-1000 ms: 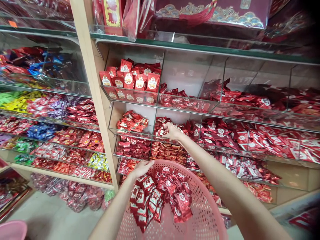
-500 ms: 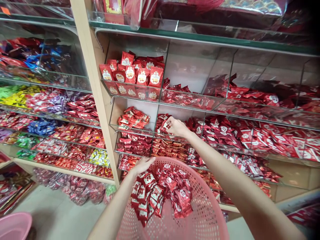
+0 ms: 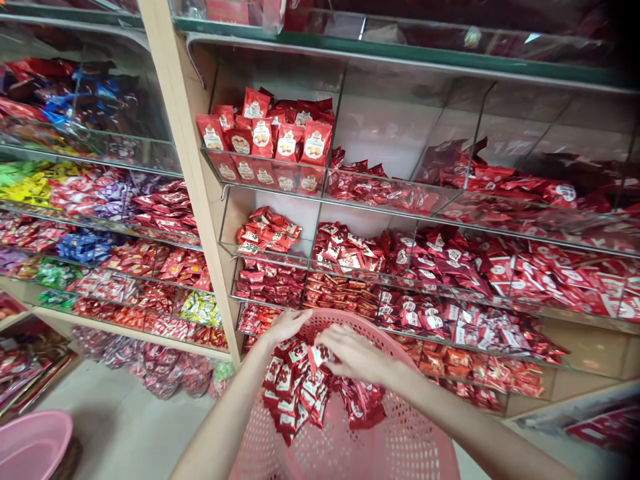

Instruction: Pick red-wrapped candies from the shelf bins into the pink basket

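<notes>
A pink perforated plastic basket (image 3: 400, 433) sits low in front of me, holding a heap of small red candy packets (image 3: 300, 393). My left hand (image 3: 285, 327) grips the basket's far rim. My right hand (image 3: 350, 353) is down in the basket, fingers closed on packets at the top of the heap. Just beyond, a clear acrylic bin (image 3: 345, 250) on the shelf holds the same red-and-white packets.
Shelves of clear bins (image 3: 450, 200) full of red sweets fill the wall ahead; coloured sweets (image 3: 75, 200) fill the left bay. A wooden upright (image 3: 185, 153) divides them. Another pink basket (image 3: 30, 443) sits on the floor at lower left.
My right hand has come back from the shelf bin down into the basket and now rests on the packet heap. The view has tilted slightly downward.
</notes>
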Demonstrator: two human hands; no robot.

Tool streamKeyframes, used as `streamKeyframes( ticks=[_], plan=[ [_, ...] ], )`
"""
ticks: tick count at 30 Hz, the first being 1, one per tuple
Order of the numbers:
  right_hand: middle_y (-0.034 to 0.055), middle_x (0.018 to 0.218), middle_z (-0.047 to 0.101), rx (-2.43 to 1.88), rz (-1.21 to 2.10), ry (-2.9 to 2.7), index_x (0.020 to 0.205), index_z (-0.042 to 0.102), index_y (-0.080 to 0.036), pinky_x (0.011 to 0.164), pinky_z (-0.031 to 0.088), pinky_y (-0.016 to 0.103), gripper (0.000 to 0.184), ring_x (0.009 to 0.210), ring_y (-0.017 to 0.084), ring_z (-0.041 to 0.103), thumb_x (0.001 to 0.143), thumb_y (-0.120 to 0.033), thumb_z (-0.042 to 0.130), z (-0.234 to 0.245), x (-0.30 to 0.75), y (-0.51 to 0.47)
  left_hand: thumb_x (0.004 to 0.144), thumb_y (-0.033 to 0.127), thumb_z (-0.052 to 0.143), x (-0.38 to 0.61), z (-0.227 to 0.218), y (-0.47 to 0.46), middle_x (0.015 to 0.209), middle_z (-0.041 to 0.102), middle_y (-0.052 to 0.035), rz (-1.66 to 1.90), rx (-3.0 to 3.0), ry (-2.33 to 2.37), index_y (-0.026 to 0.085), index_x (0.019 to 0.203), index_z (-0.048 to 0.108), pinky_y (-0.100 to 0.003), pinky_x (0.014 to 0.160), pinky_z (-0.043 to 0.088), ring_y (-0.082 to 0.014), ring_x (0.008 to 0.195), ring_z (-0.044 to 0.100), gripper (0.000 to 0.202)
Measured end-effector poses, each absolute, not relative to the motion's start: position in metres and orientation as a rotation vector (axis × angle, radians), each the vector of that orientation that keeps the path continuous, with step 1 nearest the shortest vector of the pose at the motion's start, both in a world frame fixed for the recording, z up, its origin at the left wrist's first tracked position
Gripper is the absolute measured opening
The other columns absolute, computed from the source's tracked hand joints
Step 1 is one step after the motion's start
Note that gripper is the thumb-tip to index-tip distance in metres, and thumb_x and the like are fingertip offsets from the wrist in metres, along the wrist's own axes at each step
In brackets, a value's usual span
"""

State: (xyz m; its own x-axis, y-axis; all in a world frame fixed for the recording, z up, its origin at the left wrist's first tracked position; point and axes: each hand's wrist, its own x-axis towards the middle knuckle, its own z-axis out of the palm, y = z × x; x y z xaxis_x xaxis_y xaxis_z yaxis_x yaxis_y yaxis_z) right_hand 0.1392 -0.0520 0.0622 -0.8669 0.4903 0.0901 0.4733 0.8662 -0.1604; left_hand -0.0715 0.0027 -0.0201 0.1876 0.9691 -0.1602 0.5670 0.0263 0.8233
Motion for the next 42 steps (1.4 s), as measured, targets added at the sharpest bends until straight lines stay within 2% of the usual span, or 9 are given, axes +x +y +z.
streamKeyframes(
  ticks=[4, 11, 17, 24, 28, 32, 34, 37, 42],
  plan=[
    [0.0051, 0.094, 0.058, -0.677, 0.095, -3.069, 0.1, 0.052, -0.019, 0.083, 0.038, 0.033, 0.022, 0.091, 0.02, 0.049, 0.078, -0.017, 0.052, 0.025, 0.139, -0.058, 0.077, 0.071, 0.029, -0.071, -0.02, 0.002, 0.094, 0.071, -0.0027, 0.63, 1.716, 1.505, 0.021, 0.089, 0.07, -0.029, 0.084, 0.042, -0.0215, 0.09, 0.061, 0.066],
    [0.0036, 0.093, 0.058, -0.503, -0.159, -3.098, 0.097, 0.052, -0.019, 0.085, 0.036, 0.031, 0.013, 0.091, 0.018, 0.048, 0.089, -0.016, 0.043, 0.001, 0.128, -0.06, 0.077, 0.072, 0.028, -0.07, -0.017, 0.002, 0.095, 0.071, -0.0032, 0.618, 1.719, 1.507, 0.021, 0.091, 0.07, -0.028, 0.083, 0.042, -0.0213, 0.089, 0.061, 0.068],
    [0.0038, 0.099, 0.056, -0.576, -0.275, -3.032, 0.098, 0.052, -0.018, 0.083, 0.038, 0.03, 0.012, 0.092, 0.017, 0.049, 0.089, -0.014, 0.045, -0.015, 0.13, -0.063, 0.076, 0.072, 0.028, -0.068, -0.01, -0.001, 0.098, 0.07, -0.0025, 0.604, 1.708, 1.573, 0.023, 0.088, 0.072, -0.03, 0.084, 0.041, -0.0227, 0.092, 0.06, 0.067],
    [0.0024, 0.092, 0.056, -0.709, -0.274, -2.991, 0.093, 0.052, -0.02, 0.077, 0.041, 0.03, 0.009, 0.087, 0.016, 0.052, 0.09, -0.017, 0.044, -0.022, 0.129, -0.061, 0.076, 0.072, 0.03, -0.069, -0.013, -0.001, 0.094, 0.071, -0.0034, 0.642, 1.692, 1.555, 0.021, 0.087, 0.071, -0.031, 0.086, 0.041, -0.0233, 0.09, 0.061, 0.067],
    [0.0025, 0.093, 0.057, -0.676, -0.229, -2.991, 0.093, 0.053, -0.02, 0.078, 0.042, 0.03, 0.007, 0.089, 0.017, 0.054, 0.088, -0.022, 0.048, 0.003, 0.129, -0.061, 0.076, 0.072, 0.03, -0.07, -0.014, -0.001, 0.096, 0.07, -0.0031, 0.645, 1.691, 1.552, 0.022, 0.088, 0.072, -0.031, 0.086, 0.04, -0.0234, 0.092, 0.061, 0.066],
    [0.0054, 0.099, 0.058, -0.651, -0.206, -2.847, 0.098, 0.054, -0.019, 0.08, 0.042, 0.032, 0.017, 0.092, 0.017, 0.053, 0.092, -0.028, 0.04, 0.057, 0.128, -0.045, 0.076, 0.072, 0.03, -0.07, -0.014, 0.0, 0.098, 0.07, -0.0038, 0.645, 1.717, 1.55, 0.021, 0.094, 0.071, -0.032, 0.087, 0.04, -0.0246, 0.094, 0.06, 0.067],
    [0.0069, 0.102, 0.059, -0.663, -0.219, -2.71, 0.101, 0.054, -0.019, 0.081, 0.041, 0.033, 0.021, 0.094, 0.018, 0.053, 0.094, -0.027, 0.036, 0.089, 0.13, -0.026, 0.077, 0.072, 0.031, -0.07, -0.014, 0.0, 0.098, 0.07, -0.0044, 0.639, 1.713, 1.549, 0.021, 0.097, 0.07, -0.033, 0.086, 0.04, -0.0249, 0.095, 0.059, 0.067],
    [0.0087, 0.103, 0.059, -0.736, -0.255, -2.518, 0.103, 0.054, -0.017, 0.084, 0.041, 0.034, 0.02, 0.095, 0.019, 0.051, 0.093, -0.023, 0.038, 0.129, 0.138, 0.01, 0.077, 0.072, 0.029, -0.07, -0.012, 0.0, 0.095, 0.071, -0.0045, 0.607, 1.681, 1.57, 0.021, 0.089, 0.071, -0.032, 0.086, 0.04, -0.0243, 0.09, 0.061, 0.068],
    [0.0073, 0.102, 0.062, -1.036, -0.225, -2.434, 0.1, 0.058, -0.017, 0.084, 0.041, 0.034, 0.017, 0.093, 0.02, 0.052, 0.086, -0.016, 0.047, 0.155, 0.16, 0.072, 0.076, 0.073, 0.029, -0.069, -0.009, -0.002, 0.095, 0.071, -0.0045, 0.597, 1.68, 1.565, 0.021, 0.086, 0.071, -0.032, 0.087, 0.04, -0.0241, 0.09, 0.061, 0.068]
  ],
)
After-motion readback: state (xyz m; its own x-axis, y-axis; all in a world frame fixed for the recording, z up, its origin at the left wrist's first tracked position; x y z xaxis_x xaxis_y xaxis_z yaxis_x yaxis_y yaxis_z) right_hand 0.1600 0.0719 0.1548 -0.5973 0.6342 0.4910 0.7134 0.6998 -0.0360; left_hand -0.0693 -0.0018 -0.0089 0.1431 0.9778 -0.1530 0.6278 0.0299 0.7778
